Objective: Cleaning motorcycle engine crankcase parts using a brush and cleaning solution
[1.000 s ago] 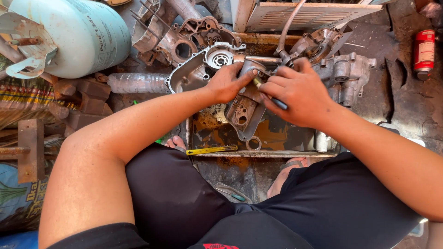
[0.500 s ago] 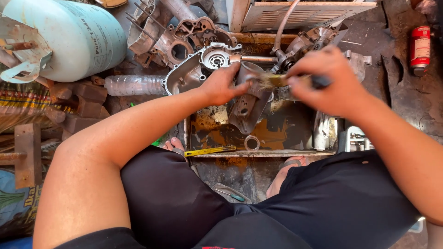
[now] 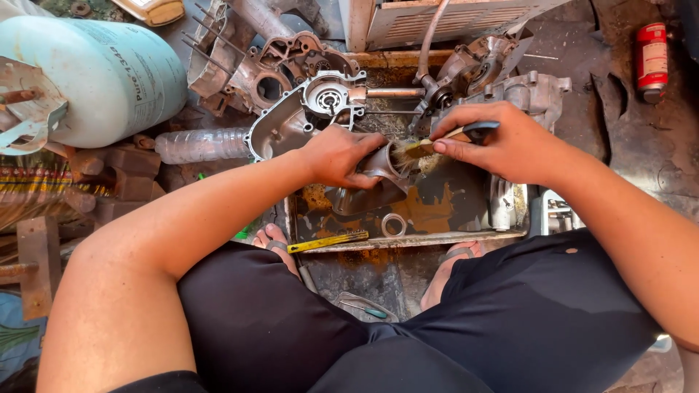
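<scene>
We hold a dark metal engine part [image 3: 375, 178] over the rusty metal tray [image 3: 466, 211], with our left hand [image 3: 338, 154] clenched around its upper end so its open mouth faces right. Our right hand [image 3: 502, 142] pinches a small brush [image 3: 429, 145] by its dark handle, fingers [image 3: 444, 148] closed on it, and the bristles touch the mouth of the part. Inside the tray, just below the part, lies a metal ring [image 3: 394, 225]; a yellow-handled tool [image 3: 328, 241] rests on the tray's near rim. Beyond the tray's far left corner sits a grey engine casing [image 3: 306, 109], and well to the left of the tray stands a pale green gas cylinder [image 3: 109, 76].

To do this brushing well, we judge it best to keep the part steady above the tray so loosened dirt falls inside it, work the bristles in short strokes around the opening, and turn the part with the left hand rather than stretching the right wrist.
</scene>
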